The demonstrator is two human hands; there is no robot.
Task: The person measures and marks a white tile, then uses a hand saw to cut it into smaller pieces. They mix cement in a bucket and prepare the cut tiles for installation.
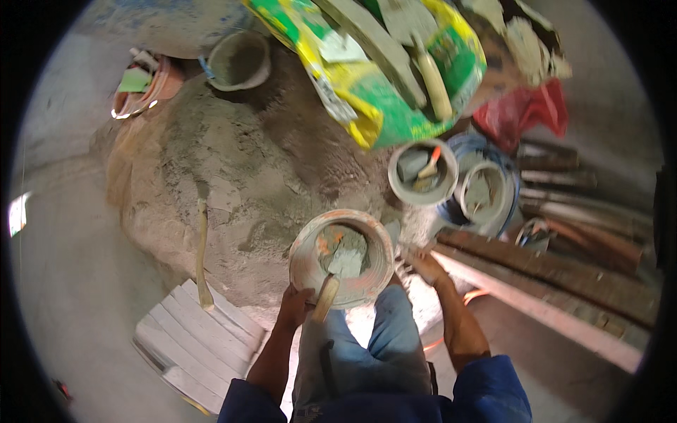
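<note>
A round bucket, smeared with grey and orange, stands in front of my legs with grey mortar in it. My left hand is closed on its near left rim. Lying across that rim is a trowel with a wooden handle, its blade in the mortar. To the right of the bucket, my right hand is curled close to the end of a wooden plank. Just beyond its fingers shows a grey, flat, blade-like piece; blur hides what the fingers hold.
A sand heap lies ahead, with a long wooden handle leaning there. White slats lie left. Beyond are a dark bucket and a green-yellow sack bearing tools. At right are a brush bucket and stacked planks.
</note>
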